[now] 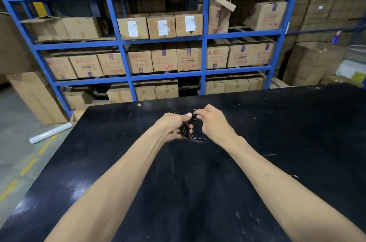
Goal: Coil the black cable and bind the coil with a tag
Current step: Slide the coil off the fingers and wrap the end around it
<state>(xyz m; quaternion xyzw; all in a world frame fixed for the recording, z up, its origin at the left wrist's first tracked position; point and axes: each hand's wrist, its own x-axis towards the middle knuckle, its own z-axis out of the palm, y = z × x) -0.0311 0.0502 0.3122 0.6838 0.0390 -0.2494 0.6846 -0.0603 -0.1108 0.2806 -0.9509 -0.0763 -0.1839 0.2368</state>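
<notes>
The black cable (195,138) is wound into a small round coil held just above the black table (198,192), near its far middle. My left hand (174,128) grips the coil's left side, thumb on top and fingers through the loop. My right hand (213,123) pinches the top of the coil with thumb and forefinger. A thin pale strip, seemingly the tag (196,109), pokes out at my right fingertips; most of it is hidden. The coil's right side is covered by my right hand.
Blue shelving (126,59) packed with cardboard boxes stands beyond the table's far edge. More boxes (313,63) are stacked at the right. A white roll (50,133) lies on the floor left of the table. A small pale speck (139,104) sits near the table's far edge.
</notes>
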